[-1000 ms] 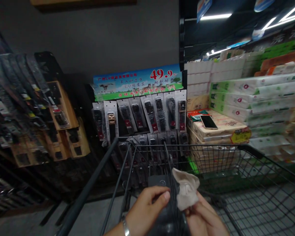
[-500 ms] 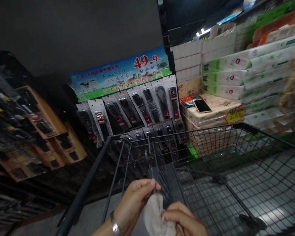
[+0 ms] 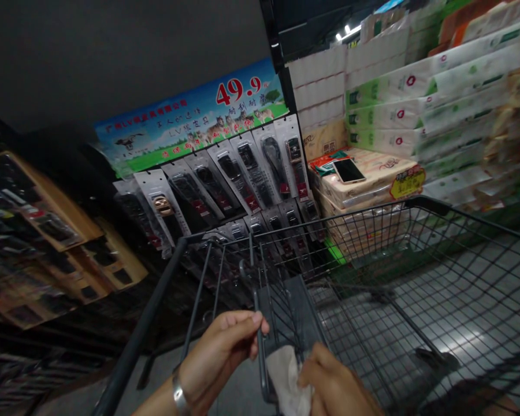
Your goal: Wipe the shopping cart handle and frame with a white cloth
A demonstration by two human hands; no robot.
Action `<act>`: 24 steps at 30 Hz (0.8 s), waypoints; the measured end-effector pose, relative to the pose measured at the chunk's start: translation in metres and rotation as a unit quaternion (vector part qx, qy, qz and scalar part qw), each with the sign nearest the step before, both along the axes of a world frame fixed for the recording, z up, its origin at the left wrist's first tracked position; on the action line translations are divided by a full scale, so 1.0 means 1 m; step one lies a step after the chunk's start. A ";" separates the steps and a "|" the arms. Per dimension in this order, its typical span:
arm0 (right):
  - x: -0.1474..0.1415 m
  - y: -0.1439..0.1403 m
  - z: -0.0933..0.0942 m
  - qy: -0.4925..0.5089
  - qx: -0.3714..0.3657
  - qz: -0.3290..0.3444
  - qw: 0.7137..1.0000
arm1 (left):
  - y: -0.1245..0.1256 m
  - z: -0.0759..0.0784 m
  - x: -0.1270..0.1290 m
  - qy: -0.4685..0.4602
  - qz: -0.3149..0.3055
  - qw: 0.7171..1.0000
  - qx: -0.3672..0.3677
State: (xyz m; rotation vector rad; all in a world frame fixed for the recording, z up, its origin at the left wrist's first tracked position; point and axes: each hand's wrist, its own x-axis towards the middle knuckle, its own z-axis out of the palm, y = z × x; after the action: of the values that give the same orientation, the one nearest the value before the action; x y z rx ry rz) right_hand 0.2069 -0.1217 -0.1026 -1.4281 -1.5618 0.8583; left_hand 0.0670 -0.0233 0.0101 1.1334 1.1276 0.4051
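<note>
Since half a second ago the cloth (image 3: 286,378) is being brought lower and tucked tighter against the flap, and the whole view is being tilted so the display is sliding up and left, with the phone riding higher in the frame too. Nearest in, the left hand (image 3: 219,361) is being kept closed in a pinch on a wire of the folding seat flap (image 3: 286,315), bracelet showing at the wrist, while the right hand (image 3: 333,387) is being curled shut around the pale cloth, which is being pressed at the bottom edge of that flap just beside the left fingers. Probably the wipe is best done with the flap being held steady by the left pinch so it isn't swinging, and the cloth being dragged along the wires rather than dabbed, though that's just a guess from how things are sitting. Further out the shopping cart (image 3: 420,205) basket is being seen open-wired, then the hanging belts (image 3: 238,179) under the 49.9 price sign (image 3: 190,118), and a phone (image 3: 349,170) is lying on stacked tissue packs (image 3: 372,185) off to the right.
</note>
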 end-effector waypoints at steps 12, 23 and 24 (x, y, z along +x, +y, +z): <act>0.017 0.054 0.064 0.102 0.099 0.016 0.990 | -0.002 0.006 -0.004 -0.018 -0.022 0.999 -0.043; -0.001 0.090 0.030 0.068 0.191 0.047 0.978 | 0.003 0.009 -0.009 0.019 -0.035 0.999 -0.006; -0.001 0.091 0.029 0.080 0.192 0.045 0.977 | 0.003 0.008 -0.009 0.016 -0.035 0.999 -0.008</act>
State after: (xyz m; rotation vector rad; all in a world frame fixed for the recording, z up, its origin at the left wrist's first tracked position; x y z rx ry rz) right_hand 0.2060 -0.0311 -0.0735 -0.9946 -1.5770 0.6592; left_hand 0.0576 -0.0202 0.0179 1.1656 1.1132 0.3237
